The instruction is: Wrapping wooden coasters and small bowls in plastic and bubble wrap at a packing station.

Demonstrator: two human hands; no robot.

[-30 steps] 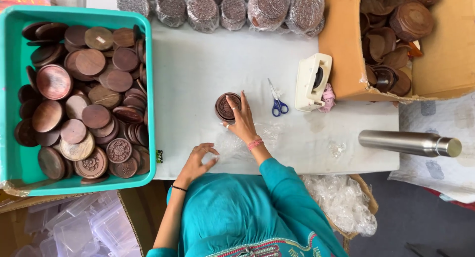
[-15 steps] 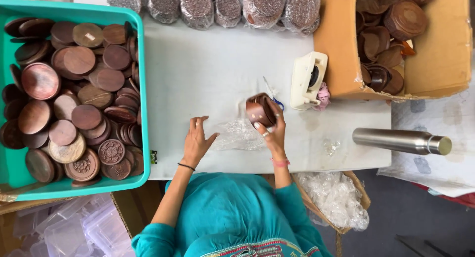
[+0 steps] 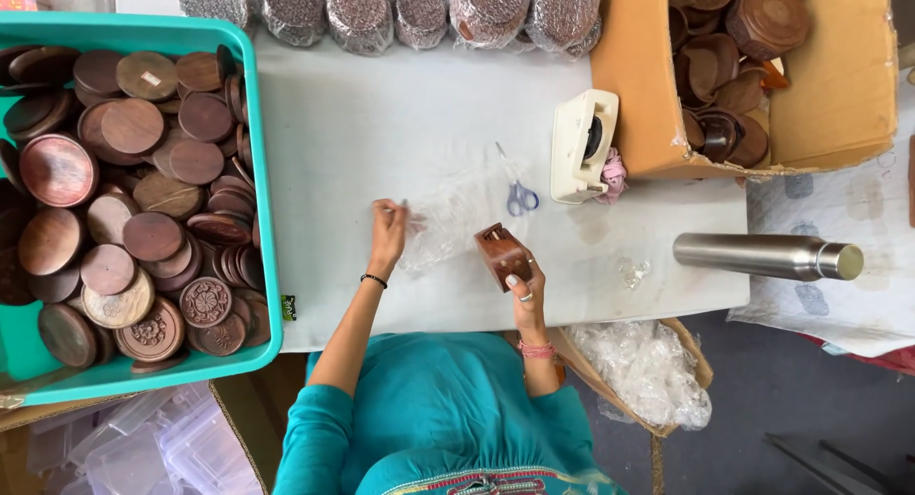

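My right hand point(image 3: 526, 287) grips a brown wooden coaster holder point(image 3: 500, 254), tilted, just above the near edge of the white table point(image 3: 381, 114). My left hand point(image 3: 388, 226) pinches the left end of a clear plastic bag point(image 3: 453, 219) that lies crumpled on the table between the two hands. The holder is beside the bag's right end; whether they touch is unclear. I wear a black band on the left wrist, pink bangles on the right.
A teal crate point(image 3: 265, 219) of round wooden coasters stands at left. Behind are several wrapped coaster stacks point(image 3: 362, 9), blue-handled scissors point(image 3: 519, 198), a white tape dispenser point(image 3: 581, 144) and a cardboard box point(image 3: 839, 95) of wooden pieces. A steel bottle point(image 3: 762, 255) lies at right, a box of clear bags point(image 3: 648, 366) below it.
My right hand lifted the wooden holder off the table's middle and drew it toward the near edge. My left hand moved out from the edge and took hold of the plastic bag.
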